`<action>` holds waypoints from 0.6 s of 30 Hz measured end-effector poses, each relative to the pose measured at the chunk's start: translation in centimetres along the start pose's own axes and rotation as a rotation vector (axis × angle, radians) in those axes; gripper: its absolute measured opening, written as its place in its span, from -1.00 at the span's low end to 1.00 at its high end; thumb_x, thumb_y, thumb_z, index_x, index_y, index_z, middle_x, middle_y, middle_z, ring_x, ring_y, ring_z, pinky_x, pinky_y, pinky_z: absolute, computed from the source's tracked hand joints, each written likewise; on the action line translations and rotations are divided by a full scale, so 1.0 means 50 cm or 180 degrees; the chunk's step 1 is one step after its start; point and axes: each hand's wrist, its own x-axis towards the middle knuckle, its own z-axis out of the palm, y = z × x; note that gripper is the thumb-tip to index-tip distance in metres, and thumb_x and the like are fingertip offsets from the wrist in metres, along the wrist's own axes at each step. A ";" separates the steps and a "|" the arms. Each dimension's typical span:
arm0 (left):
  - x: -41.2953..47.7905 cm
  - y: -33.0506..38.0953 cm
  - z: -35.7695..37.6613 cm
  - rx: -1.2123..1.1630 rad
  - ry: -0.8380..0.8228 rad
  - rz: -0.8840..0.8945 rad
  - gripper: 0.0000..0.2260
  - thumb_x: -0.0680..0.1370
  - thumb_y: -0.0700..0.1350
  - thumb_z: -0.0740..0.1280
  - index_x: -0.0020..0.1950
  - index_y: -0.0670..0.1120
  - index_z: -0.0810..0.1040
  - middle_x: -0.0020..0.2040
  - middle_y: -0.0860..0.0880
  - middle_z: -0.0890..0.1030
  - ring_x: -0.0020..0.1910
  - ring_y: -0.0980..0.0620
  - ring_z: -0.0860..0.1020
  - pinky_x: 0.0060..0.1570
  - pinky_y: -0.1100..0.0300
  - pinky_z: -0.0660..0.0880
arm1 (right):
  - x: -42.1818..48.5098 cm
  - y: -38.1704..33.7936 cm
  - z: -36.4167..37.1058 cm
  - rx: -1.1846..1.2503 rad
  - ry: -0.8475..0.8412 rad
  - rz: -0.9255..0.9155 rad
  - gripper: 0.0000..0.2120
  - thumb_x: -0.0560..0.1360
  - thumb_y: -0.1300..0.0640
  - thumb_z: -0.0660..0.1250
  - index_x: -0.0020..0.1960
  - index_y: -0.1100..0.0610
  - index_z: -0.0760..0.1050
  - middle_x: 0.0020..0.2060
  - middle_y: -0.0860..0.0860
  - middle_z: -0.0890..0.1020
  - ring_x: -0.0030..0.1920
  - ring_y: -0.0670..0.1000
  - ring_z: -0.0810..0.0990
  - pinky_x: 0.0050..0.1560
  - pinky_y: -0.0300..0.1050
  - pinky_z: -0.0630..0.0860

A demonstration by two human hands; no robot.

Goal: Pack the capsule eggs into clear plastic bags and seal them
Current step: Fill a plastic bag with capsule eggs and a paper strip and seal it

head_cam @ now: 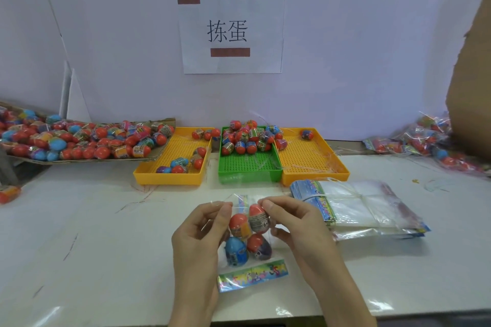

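- Left hand [202, 231] and right hand [295, 223] pinch the top of a clear bag [248, 241] at 6 o'clock on the table [93, 233].
- Four capsule eggs [239, 223] sit inside.
- Green tray [249, 167] at 12 o'clock.

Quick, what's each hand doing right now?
Left hand: pinching the clear plastic bag of capsule eggs at its top edge.
Right hand: pinching the same bag's top edge.

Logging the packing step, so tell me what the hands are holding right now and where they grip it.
Both hands, left and right, pinch the clear bag by its top edge; four capsule eggs sit inside.
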 end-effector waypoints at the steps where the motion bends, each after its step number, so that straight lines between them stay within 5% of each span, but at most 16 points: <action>1: 0.001 -0.001 0.000 0.0009 0.0049 0.0022 -0.91 0.36 -0.05 0.46 -0.20 -0.01 0.74 -0.24 0.00 0.69 -0.25 0.14 0.65 -0.32 0.32 0.58 | 0.000 0.002 0.001 0.0016 0.0053 -0.0055 -0.92 0.50 0.18 0.46 -0.11 0.07 0.74 -0.22 0.04 0.72 -0.24 -0.11 0.61 -0.22 -0.25 0.53; 8: 0.006 -0.006 -0.012 0.0371 -0.0065 0.0219 -0.86 0.40 0.04 0.40 -0.14 0.12 0.75 -0.33 0.04 0.62 -0.34 0.16 0.52 -0.28 0.22 0.58 | 0.004 0.005 0.002 0.0044 0.0068 -0.0479 -0.86 0.52 0.24 0.42 -0.13 0.08 0.72 -0.21 0.10 0.71 -0.19 0.00 0.61 -0.14 -0.12 0.55; 12: 0.004 -0.004 -0.012 0.0370 -0.0540 0.0071 -0.81 0.42 0.08 0.37 -0.06 0.09 0.73 -0.13 -0.02 0.72 -0.12 0.09 0.66 -0.19 0.24 0.63 | 0.003 0.004 -0.007 -0.0026 -0.0005 -0.0591 -0.90 0.51 0.19 0.43 -0.10 0.06 0.72 -0.19 0.10 0.71 -0.18 0.01 0.63 -0.13 -0.15 0.56; 18: 0.005 -0.002 -0.011 0.0128 -0.0843 -0.0250 -0.71 0.34 0.06 0.43 0.00 -0.01 0.73 -0.04 -0.14 0.71 -0.11 -0.02 0.64 -0.20 0.10 0.59 | 0.004 0.002 -0.012 0.0129 0.0142 -0.0476 -0.83 0.53 0.24 0.40 -0.11 0.05 0.73 -0.17 0.05 0.73 -0.14 0.01 0.67 -0.08 -0.10 0.58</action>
